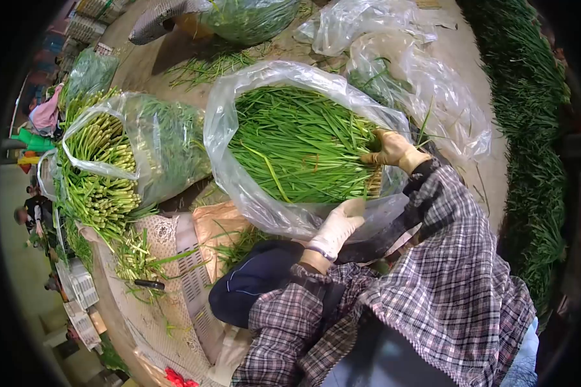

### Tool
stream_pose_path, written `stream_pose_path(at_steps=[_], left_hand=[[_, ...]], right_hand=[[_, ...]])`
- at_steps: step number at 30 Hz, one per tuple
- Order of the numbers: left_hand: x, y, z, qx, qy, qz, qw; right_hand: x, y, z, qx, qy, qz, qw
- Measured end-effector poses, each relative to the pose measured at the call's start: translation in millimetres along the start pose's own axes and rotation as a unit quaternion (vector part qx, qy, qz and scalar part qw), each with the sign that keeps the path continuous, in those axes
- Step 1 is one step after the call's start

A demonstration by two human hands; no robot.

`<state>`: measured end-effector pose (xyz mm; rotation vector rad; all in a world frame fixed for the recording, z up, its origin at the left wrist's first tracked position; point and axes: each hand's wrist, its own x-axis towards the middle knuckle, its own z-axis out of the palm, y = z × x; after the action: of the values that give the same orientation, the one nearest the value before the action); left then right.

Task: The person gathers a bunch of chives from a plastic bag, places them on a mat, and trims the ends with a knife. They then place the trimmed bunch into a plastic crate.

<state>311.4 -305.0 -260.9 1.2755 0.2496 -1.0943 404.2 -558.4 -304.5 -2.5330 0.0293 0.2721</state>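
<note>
Where the plastic bag (264, 216) gapes, greens (297, 142) fill it.

Open clear bag (216, 116) in middle, packed with long green leaves (297, 148), one yellowish blade on top. Right hand (393, 149) at the pale stalk ends, right side of bag, thumb and fingers spread apart. Left hand (338, 227), pale glove, at bag's near rim; fingertip grip unclear. Both sleeves plaid. Left: second bag (171, 145) on its side, thick pale-green cut stalks (103, 151) sticking out. Small black object (150, 284) below it, near loose trimmings (134, 255). Crumpled clear plastic (445, 97) upper right; dense dark-green foliage (522, 148) along right edge. White crates (81, 287) far left.
</note>
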Motion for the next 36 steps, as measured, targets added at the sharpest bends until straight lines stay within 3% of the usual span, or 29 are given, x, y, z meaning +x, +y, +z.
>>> stream_pose_path(at_steps=[3,7,8,9,11,12,14,16,18,20,21,24,26,28,29,30,31,34,36], left_hand=[[1,-9,0,-0.176,0.021,-0.007,0.984],[20,-24,1,-0.294,-0.002,-0.053,0.954],[30,-33,-6,-0.577,-0.081,-0.204,0.786],[48,-53,-18,-0.782,-0.147,-0.328,0.51],[66,-76,-28,-0.878,-0.202,-0.403,0.159],[70,-82,-30,-0.878,-0.214,-0.399,0.155],[70,-85,-29,-0.861,-0.172,-0.377,0.295],[56,-71,-16,-0.762,-0.053,-0.324,0.558],[40,-51,0,-0.586,0.067,-0.244,0.769],[33,-46,10,-0.353,0.176,-0.142,0.908],[30,-52,15,-0.342,0.182,-0.047,0.921],[23,-51,17,-0.338,0.228,-0.048,0.912],[13,-34,14,-0.299,0.224,-0.12,0.92],[25,-62,1,-0.294,0.169,-0.061,0.939],[22,-63,1,-0.296,0.179,-0.042,0.937],[21,-61,2,-0.298,0.185,-0.023,0.936],[21,-60,4,-0.299,0.19,-0.005,0.935],[23,-69,0,-0.334,0.176,-0.006,0.926],[24,-72,-2,-0.323,0.188,-0.014,0.927]], right_hand=[[14,9,10,0.052,-0.15,0.015,0.987],[9,-11,4,-0.083,-0.291,0.054,0.952],[9,-5,12,-0.061,-0.256,0.038,0.964],[6,4,23,-0.038,-0.221,0.022,0.974],[-7,6,32,0.016,-0.151,0.014,0.988],[-13,-10,24,-0.035,-0.198,0.056,0.978],[-42,-50,11,-0.065,-0.219,0.046,0.973],[-70,-86,20,-0.119,-0.207,0.073,0.968],[-113,-89,58,-0.228,-0.125,-0.038,0.965],[-143,-108,72,-0.3,-0.055,-0.097,0.948],[-151,-113,73,-0.33,-0.056,-0.12,0.935],[-157,-124,45,-0.291,-0.103,-0.167,0.936],[-129,-125,1,-0.046,-0.243,-0.086,0.965],[-106,-105,-11,0.149,-0.064,-0.053,0.985],[-89,-96,-17,0.27,-0.071,0.062,0.958],[-74,-91,-14,0.227,0.036,0.03,0.973],[-60,-66,6,0.206,0.029,0.016,0.978],[-55,-4,73,0.178,-0.035,0.016,0.983],[-65,53,120,0.201,-0.149,0.152,0.956]])
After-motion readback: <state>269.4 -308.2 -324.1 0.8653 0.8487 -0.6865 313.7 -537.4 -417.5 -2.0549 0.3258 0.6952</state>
